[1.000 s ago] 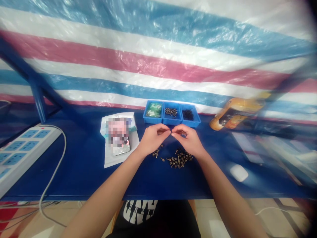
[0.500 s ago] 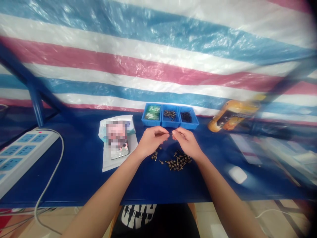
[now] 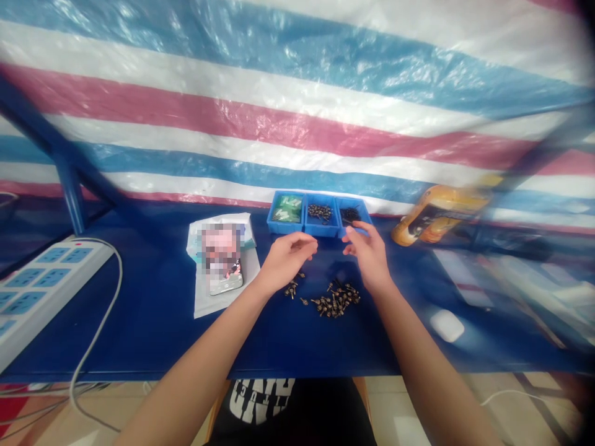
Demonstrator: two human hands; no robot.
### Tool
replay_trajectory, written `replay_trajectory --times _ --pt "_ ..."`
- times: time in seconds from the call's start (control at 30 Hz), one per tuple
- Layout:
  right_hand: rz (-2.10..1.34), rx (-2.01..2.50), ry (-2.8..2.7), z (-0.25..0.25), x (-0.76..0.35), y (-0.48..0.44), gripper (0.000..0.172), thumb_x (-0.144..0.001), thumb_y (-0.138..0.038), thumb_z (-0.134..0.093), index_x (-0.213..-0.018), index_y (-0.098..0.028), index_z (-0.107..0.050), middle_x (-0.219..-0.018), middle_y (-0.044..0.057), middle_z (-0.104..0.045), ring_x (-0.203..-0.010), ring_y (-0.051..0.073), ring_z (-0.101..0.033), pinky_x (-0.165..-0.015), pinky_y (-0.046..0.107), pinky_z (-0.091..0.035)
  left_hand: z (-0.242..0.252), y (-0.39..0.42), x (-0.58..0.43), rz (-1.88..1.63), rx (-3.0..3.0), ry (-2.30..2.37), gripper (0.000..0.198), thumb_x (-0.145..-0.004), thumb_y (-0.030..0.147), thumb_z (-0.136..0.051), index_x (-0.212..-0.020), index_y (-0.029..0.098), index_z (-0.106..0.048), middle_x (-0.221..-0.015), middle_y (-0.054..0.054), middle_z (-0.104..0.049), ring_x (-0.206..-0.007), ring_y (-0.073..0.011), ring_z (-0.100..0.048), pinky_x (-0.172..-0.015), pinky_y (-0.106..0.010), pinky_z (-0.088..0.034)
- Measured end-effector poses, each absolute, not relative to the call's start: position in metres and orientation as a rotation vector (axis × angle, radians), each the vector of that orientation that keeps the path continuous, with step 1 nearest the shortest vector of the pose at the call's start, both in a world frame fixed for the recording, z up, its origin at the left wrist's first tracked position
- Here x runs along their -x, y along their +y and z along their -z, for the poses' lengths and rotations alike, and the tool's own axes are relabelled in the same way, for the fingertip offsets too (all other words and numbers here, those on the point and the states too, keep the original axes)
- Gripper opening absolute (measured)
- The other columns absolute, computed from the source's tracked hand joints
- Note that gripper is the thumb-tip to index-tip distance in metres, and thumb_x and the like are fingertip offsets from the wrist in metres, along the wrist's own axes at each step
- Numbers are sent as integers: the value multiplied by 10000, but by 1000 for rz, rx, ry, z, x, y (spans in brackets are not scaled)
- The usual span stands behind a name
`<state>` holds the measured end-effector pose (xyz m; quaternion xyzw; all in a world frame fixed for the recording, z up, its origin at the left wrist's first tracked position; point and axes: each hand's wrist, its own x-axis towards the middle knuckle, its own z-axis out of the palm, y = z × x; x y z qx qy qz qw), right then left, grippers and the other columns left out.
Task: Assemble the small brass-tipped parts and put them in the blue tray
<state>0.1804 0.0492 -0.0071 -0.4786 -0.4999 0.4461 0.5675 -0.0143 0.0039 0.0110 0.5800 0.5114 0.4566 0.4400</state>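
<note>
My left hand [image 3: 289, 259] hovers over the table with thumb and fingertips pinched together; whatever they hold is too small or hidden to make out. Thumb and fingers apart, my right hand [image 3: 369, 255] reaches to the front of the right blue bin [image 3: 360, 232], which has small dark pieces [image 3: 349, 214] in it. Brassy screw-like parts [image 3: 320, 214] fill the middle bin. Below my hands lies a pile of similar brassy parts [image 3: 338, 301], with a smaller cluster [image 3: 290, 289] to its left.
A green-and-white packet [image 3: 287, 209] sits in the left bin. A phone [image 3: 227, 282] rests on white packaging [image 3: 204, 303] at left, beyond it a power strip [image 3: 51, 279] with a cable. At right are an orange bottle [image 3: 430, 214] and a white case [image 3: 447, 325].
My right hand has parted from my left, moving right and forward to the right bin, and its fingers have opened. My left hand stays pinched in nearly the same place.
</note>
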Motion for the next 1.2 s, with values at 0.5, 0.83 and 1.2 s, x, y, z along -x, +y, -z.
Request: replay_trajectory --times 0.5,0.83,1.2 --pt "-849 1206 -1992 8 -195 49 178 -869 -323 -615 -958 -226 -734 -911 36 -731 -761 182 -639 -740 334 -491 -6 7 16 -1228 -1389 1323 251 -873 436 -624 -875 194 -691 -836 -29 -711 -725 -146 -640 -650 -256 -475" --pt "-546 1039 -2519 8 -167 26 184 -933 -375 -602 -1058 -315 -723 -1057 35 -699 -964 227 -585 -917 427 -339 -6 12 19 -1397 -1269 1406 196 -834 377 -652 -828 185 -689 -779 -25 -705 -713 -152 -636 -667 -262 -483" --pt "-485 1085 -2520 9 -157 21 89 -889 -275 -636 -861 -253 -717 -909 15 -728 -902 204 -594 -907 431 -280 -3 13 19 -1384 -1278 1410 209 -830 395 -651 -833 189 -689 -785 -26 -708 -720 -155 -635 -672 -260 -484"
